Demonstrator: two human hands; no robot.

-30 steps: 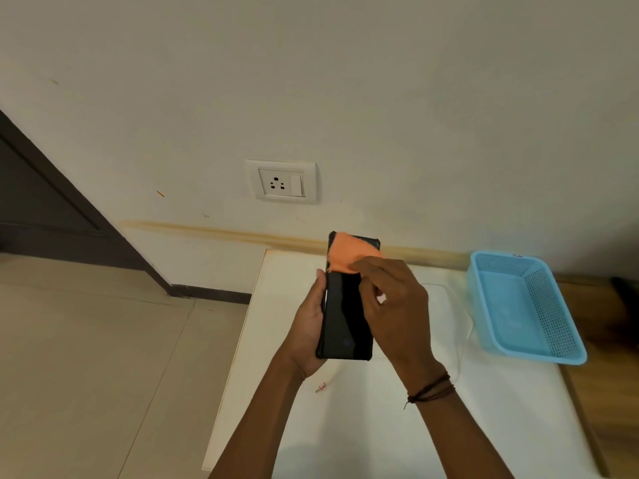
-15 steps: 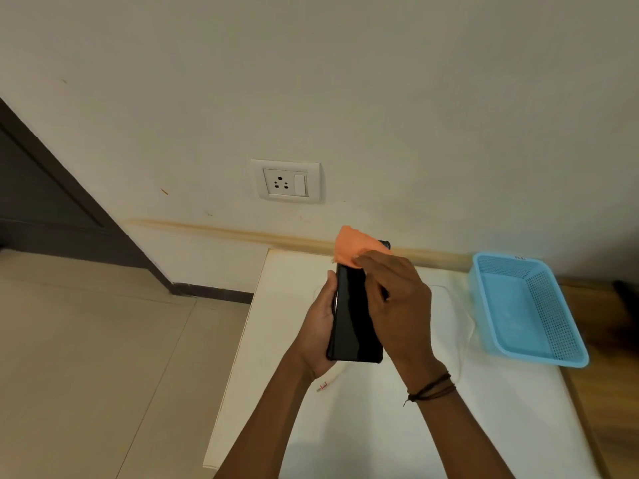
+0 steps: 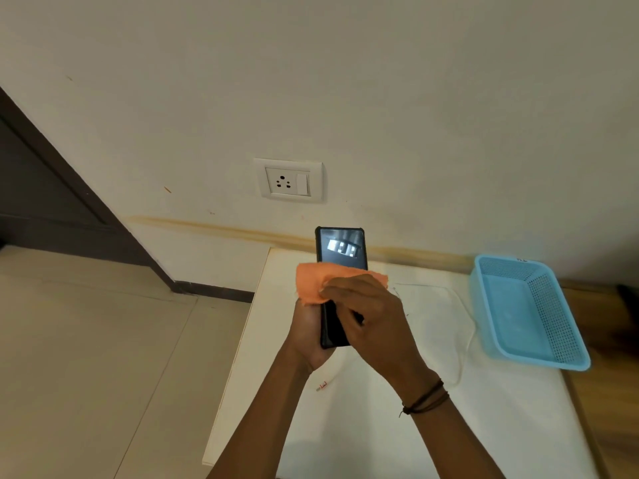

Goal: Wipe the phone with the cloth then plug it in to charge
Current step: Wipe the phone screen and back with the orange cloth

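While gripped low by the left hand (image 3: 307,335) and rubbed with soft cloth (image 3: 311,284) pinched in the right hand (image 3: 375,321), treat the phone (image 3: 341,246) as probably slick, fragile glass; hold cased edges.

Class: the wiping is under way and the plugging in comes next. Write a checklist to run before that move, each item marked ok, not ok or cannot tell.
1. Phone gripped by left hand: ok.
2. Whole screen wiped: cannot tell; cloth and right hand cover its middle.
3. Right hand free for the cable: not ok; it holds the cloth.
4. Cable within reach on the table: ok.
5. Wall socket free: ok, nothing plugged in.
6. Socket switch on: cannot tell.
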